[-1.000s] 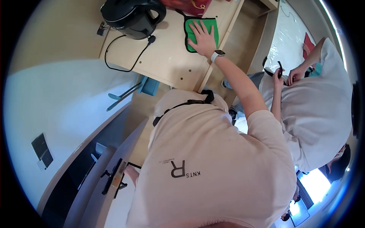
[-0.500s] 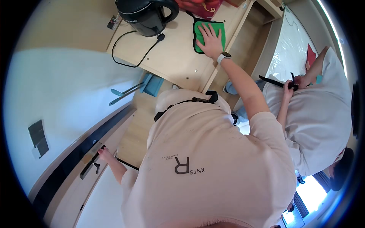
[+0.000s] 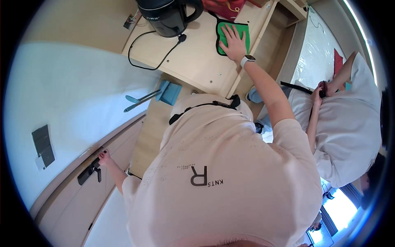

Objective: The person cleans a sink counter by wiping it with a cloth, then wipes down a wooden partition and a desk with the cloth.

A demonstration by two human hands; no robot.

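My right hand (image 3: pixel 234 44), with a watch on its wrist, lies flat with spread fingers on a green cloth (image 3: pixel 243 31) with black edging. The cloth is on a pale wooden desk top (image 3: pixel 197 61). My left hand (image 3: pixel 104 157) is at the end of a black door lock (image 3: pixel 91 169) with a lever handle, on a light wooden door (image 3: pixel 70 201). Its fingers are curled against the lock; their tips are hard to make out. A black electric kettle (image 3: pixel 168 18) with a power cord (image 3: pixel 142 67) stands left of the cloth.
A red bag (image 3: pixel 224 8) sits behind the cloth. A blue dustpan (image 3: pixel 169 93) with long-handled tools leans by the wall. Dark switch panels (image 3: pixel 43 144) are on the wall. At right, a co-worker (image 3: pixel 349 119) in a light shirt handles a black strap (image 3: pixel 297 87).
The door has swung toward its frame, and the dark gap beside it is gone. My left hand moved along with it. My right hand stays on the cloth; the view shifted slightly.
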